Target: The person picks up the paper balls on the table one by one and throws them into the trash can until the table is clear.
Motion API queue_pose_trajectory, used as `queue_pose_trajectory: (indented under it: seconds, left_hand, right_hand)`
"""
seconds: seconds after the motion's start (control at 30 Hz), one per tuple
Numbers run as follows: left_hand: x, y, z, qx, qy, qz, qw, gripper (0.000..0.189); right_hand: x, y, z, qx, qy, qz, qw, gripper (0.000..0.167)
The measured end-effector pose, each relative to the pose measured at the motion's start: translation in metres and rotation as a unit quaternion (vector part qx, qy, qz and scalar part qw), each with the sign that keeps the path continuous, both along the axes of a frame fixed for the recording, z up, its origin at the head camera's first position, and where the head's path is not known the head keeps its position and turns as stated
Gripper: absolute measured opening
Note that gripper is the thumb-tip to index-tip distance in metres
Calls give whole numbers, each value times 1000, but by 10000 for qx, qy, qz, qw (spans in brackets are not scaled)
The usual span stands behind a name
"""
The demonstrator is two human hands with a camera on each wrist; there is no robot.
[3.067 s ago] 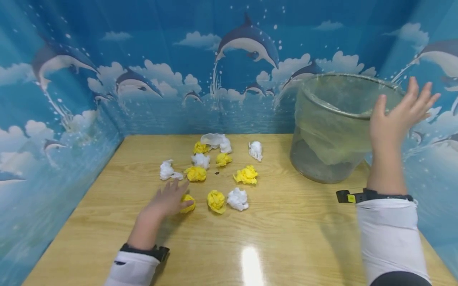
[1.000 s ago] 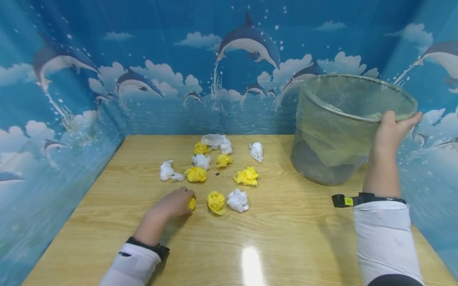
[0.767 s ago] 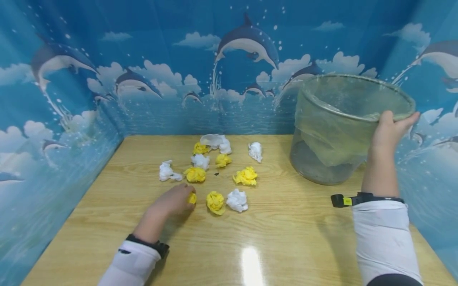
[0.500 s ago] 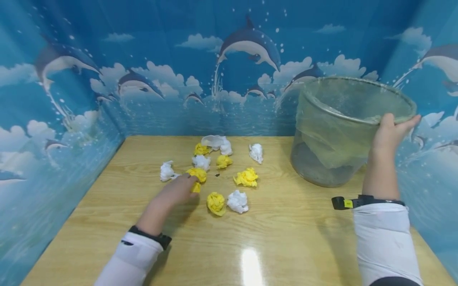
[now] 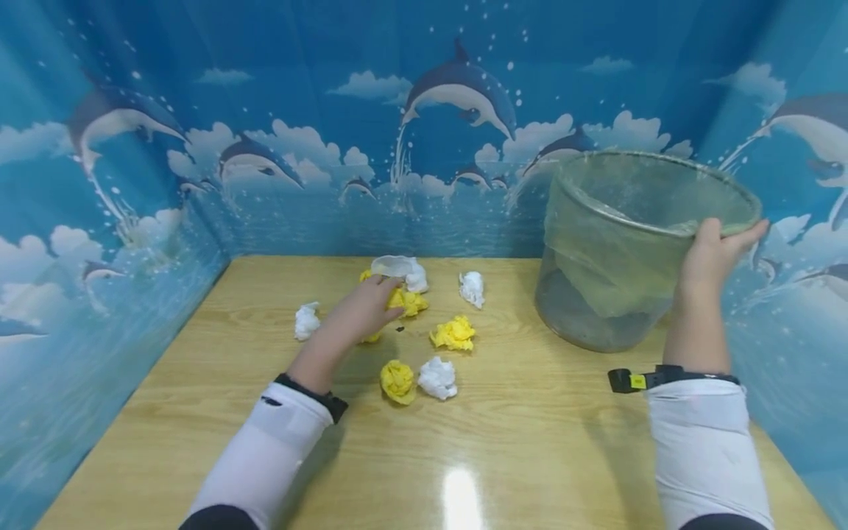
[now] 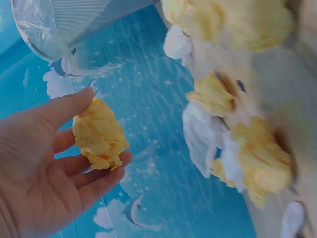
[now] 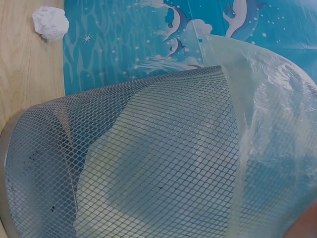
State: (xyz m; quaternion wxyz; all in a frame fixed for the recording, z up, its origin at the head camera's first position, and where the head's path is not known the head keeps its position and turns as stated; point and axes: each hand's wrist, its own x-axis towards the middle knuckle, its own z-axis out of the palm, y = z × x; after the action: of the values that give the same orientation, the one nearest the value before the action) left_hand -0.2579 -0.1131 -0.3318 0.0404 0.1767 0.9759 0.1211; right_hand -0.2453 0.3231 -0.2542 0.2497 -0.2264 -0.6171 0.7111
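My left hand [image 5: 358, 313] is over the paper balls at the middle of the table. In the left wrist view it pinches a crumpled yellow paper ball [image 6: 100, 135] between thumb and fingers. At the right, my right hand [image 5: 709, 261] grips the rim of a mesh wastebasket [image 5: 612, 265] fitted with a thin translucent greenish bag [image 7: 163, 163]. The basket is tilted, and only a bit of that hand shows in the right wrist view. Under and behind the left hand, several yellow and white balls are partly hidden.
Nearer me on the wooden table [image 5: 530, 456] lie a yellow ball [image 5: 397, 381] and a white ball [image 5: 437, 377]. Another yellow ball [image 5: 453, 333] and a white one [image 5: 472, 288] sit between the left hand and the basket. A dolphin-printed curtain [image 5: 298, 213] encloses the table.
My left hand closed on the front-left yellow paper ball, lifted it off the table and carried it forward and right. My right hand, earlier open above the basket, took hold of its rim.
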Motion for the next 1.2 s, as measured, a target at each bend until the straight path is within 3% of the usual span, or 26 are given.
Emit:
queue_pose_trajectory:
  seconds: [0.43, 0.67, 0.87, 1.2]
  left_hand:
    - [-32, 53, 33, 276, 154, -215, 9993, 54]
    - [-50, 82, 53, 646, 432, -396, 9962, 55]
    - [-61, 107, 75, 1021, 613, -585, 9912, 55]
    - [-75, 150, 106, 1427, 589, -821, 9846, 54]
  right_hand:
    - [-4, -1, -9, 80, -6, -128, 9999, 77]
    - [-5, -2, -9, 80, 72, -156, 9998, 75]
    - [-6, 0, -8, 133, 219, -187, 9995, 74]
    - [-6, 0, -7, 129, 198, -176, 9996, 74]
